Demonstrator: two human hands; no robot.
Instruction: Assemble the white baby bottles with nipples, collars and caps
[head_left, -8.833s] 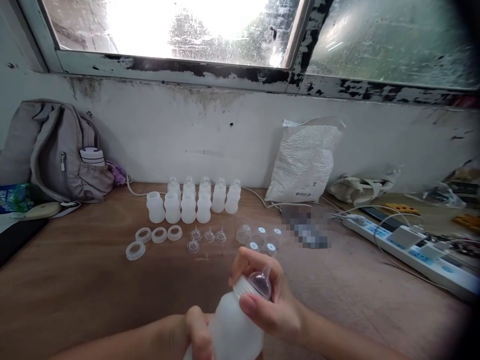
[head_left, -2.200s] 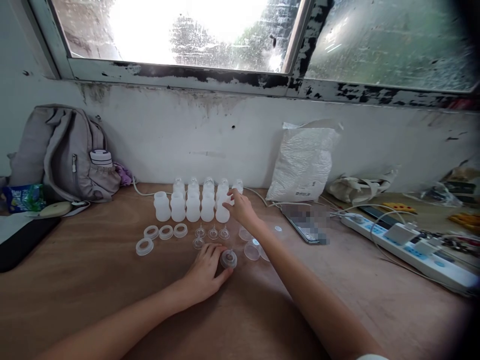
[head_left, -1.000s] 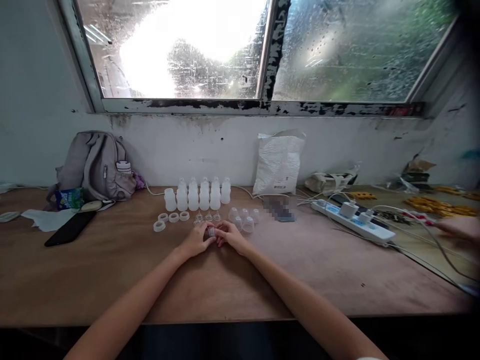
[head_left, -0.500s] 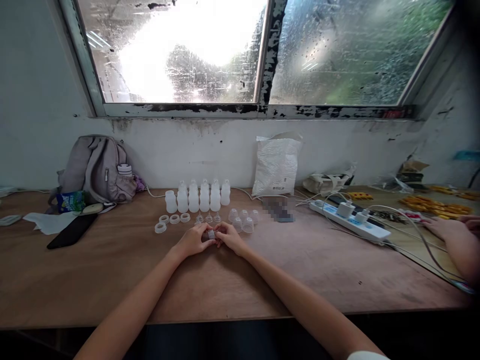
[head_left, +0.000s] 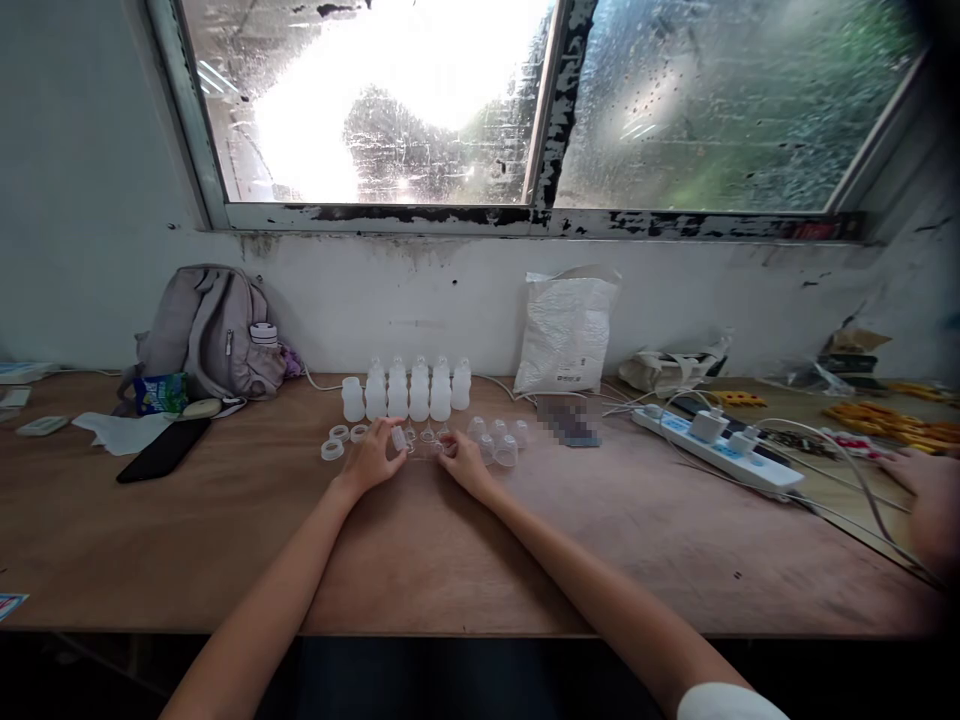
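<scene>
My left hand (head_left: 370,455) pinches a clear ridged screw ring (head_left: 398,438) between thumb and fingers, tilted just above the table. My right hand (head_left: 463,462) has its fingertips closed on a small clear bottle teat (head_left: 442,441); the fingers partly cover it. Another teat (head_left: 427,435) stands between the two hands. Behind them is a row of frosted baby bottles (head_left: 397,390), most with teats on top; the leftmost bottle (head_left: 352,398) has an open top. Several loose rings (head_left: 332,450) lie left of my left hand. Right of my right hand stand several clear caps (head_left: 505,452).
A white power strip (head_left: 716,450) with plugs and cables lies at the right, near another person's hand (head_left: 919,480) and yellow parts (head_left: 885,420). A white pouch (head_left: 568,330) leans on the wall. Left are a backpack (head_left: 206,335) and a black phone (head_left: 163,450).
My hands were together around a ring and have moved apart. The left has shifted left with the ring; the right has reached forward to the teats. The view has turned slightly left.
</scene>
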